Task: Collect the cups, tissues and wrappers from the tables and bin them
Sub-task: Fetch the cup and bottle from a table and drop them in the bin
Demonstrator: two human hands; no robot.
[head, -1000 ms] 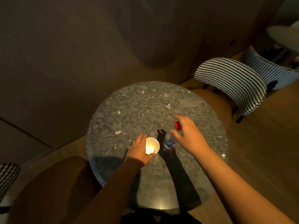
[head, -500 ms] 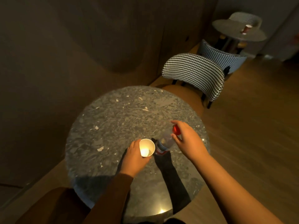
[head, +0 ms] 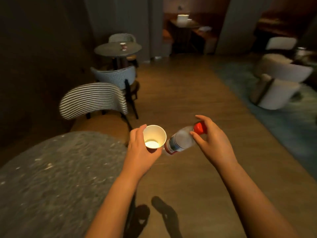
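**Nothing legible anywhere in my view.**
The only printed thing I can find is the label point(head: 173, 146) wrapped round the clear bottle point(head: 182, 137), which my right hand point(head: 213, 143) pinches at its red cap point(head: 199, 127). On it I make out a pale band with a dark blue patch and a red edge, but the lettering is too smeared and small for me to read any word, brand or number. The white paper cup point(head: 154, 136) in my left hand point(head: 139, 152) shows me only its plain white inside. The small cup point(head: 123, 46) on the far round surface point(head: 106, 48) has a reddish band, too blurred to tell whether it carries writing.
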